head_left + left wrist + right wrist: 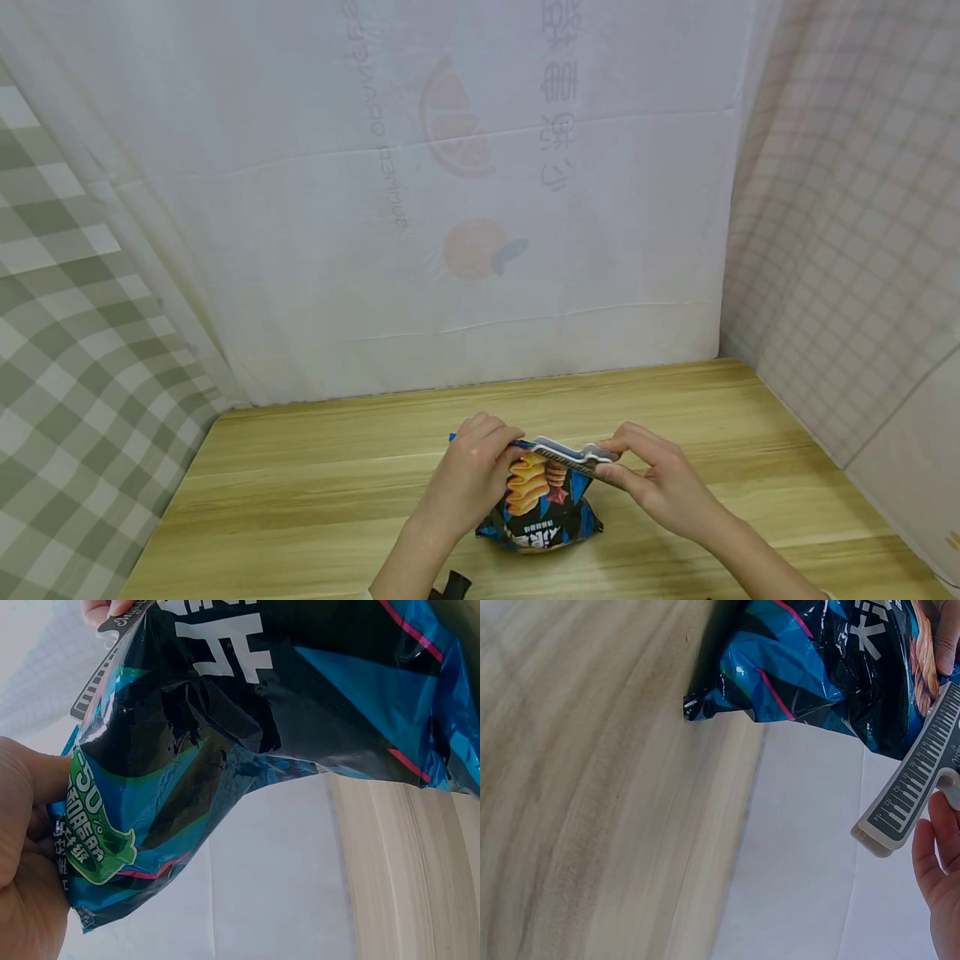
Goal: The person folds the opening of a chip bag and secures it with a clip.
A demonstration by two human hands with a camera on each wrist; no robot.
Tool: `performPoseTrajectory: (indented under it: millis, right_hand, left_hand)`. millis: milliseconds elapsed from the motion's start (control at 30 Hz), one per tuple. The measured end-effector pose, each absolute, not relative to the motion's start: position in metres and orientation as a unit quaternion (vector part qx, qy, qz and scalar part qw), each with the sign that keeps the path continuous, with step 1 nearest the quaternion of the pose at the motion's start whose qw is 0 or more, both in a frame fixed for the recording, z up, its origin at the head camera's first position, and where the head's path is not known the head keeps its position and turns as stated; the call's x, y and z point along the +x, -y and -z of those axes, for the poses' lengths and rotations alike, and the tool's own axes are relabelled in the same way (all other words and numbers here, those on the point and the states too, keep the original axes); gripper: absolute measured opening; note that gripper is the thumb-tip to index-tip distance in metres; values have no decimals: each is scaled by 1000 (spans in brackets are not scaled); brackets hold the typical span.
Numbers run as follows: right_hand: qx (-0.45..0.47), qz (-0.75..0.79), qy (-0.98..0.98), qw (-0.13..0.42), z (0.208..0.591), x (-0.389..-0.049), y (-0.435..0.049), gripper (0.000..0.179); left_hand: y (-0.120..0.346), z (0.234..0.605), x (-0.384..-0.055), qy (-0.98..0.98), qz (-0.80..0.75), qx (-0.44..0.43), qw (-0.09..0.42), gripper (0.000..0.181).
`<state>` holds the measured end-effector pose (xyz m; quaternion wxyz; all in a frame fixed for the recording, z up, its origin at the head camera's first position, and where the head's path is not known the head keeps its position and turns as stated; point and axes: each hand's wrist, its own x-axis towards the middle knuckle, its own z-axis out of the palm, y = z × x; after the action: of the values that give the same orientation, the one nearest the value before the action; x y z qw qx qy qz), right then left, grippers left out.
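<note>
A black and blue crisp bag [534,527] stands on the table in the head view, its top edge raised between the hands. My left hand [471,468] pinches the top edge at the left, with the thumb on the near side, and the left wrist view shows that bag corner beside a green printed patch. A long grey-and-white bag clip [562,452] lies along the right part of the top edge. My right hand [660,482] pinches the clip near its right end. Piano-key stripes run along the clip [916,780] in the right wrist view.
The wooden table [300,500] meets a white printed sheet [337,250] at the back. Checked cloth [67,333] hangs on the left and a grid-patterned cloth [847,208] on the right. A small black object [454,585] lies at the front edge of the view.
</note>
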<state>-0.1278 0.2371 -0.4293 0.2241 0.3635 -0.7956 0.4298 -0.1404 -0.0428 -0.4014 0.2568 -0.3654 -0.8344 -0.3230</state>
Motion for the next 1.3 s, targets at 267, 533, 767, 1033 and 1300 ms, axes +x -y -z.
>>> performPoseTrajectory:
  millis: [267,533,767,1033,1300]
  right_hand:
    - [372,-423,794,226,425,-130,-235,49]
    - [376,-422,794,222,418,-132,-230,49]
    - [375,-419,800,207,411,-132,-225,49]
    - [367,-422,807,189,408,-134,-222,50]
    - [371,-413,810,191,408,-135,-218,48]
  left_hand:
    - [44,400,-141,834,318,-370,256,18]
    - [46,400,-140,836,326,-372,237,41]
    - [45,401,-139,833,333,-372,239,46]
    - [45,401,-139,833,331,-374,238,47]
    - [45,402,-138,837,339,-364,228,48]
